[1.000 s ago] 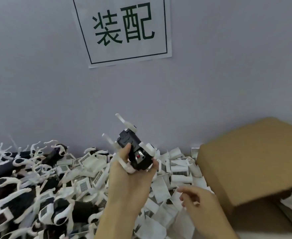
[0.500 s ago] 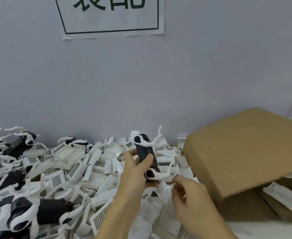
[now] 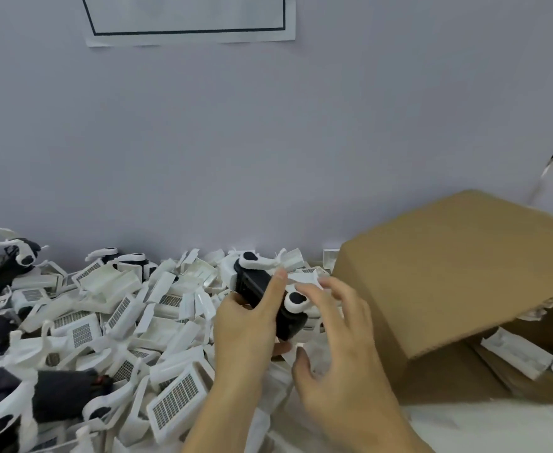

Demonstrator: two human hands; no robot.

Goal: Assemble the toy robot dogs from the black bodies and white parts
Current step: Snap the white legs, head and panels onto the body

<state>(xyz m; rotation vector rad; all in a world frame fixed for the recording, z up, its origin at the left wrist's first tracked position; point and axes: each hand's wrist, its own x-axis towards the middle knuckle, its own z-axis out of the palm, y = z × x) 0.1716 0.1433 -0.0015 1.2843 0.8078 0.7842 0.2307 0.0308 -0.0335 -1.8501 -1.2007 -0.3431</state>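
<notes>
As white parts [image 3: 111, 318] lie heaped against the wall, a box [image 3: 458, 273] is seen at right | a black body [image 3: 262, 299] is gripped above the heap by the left hand [image 3: 245, 335] | right hand [image 3: 337, 351] held beside it, fingers spread, empty

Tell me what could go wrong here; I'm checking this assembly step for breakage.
The left hand grips the black toy dog body by a few fingers over the pile of loose white plastic parts; a slip might drop it there. The open right hand reaches close to the thin white legs, which could bend or pop off.
</notes>
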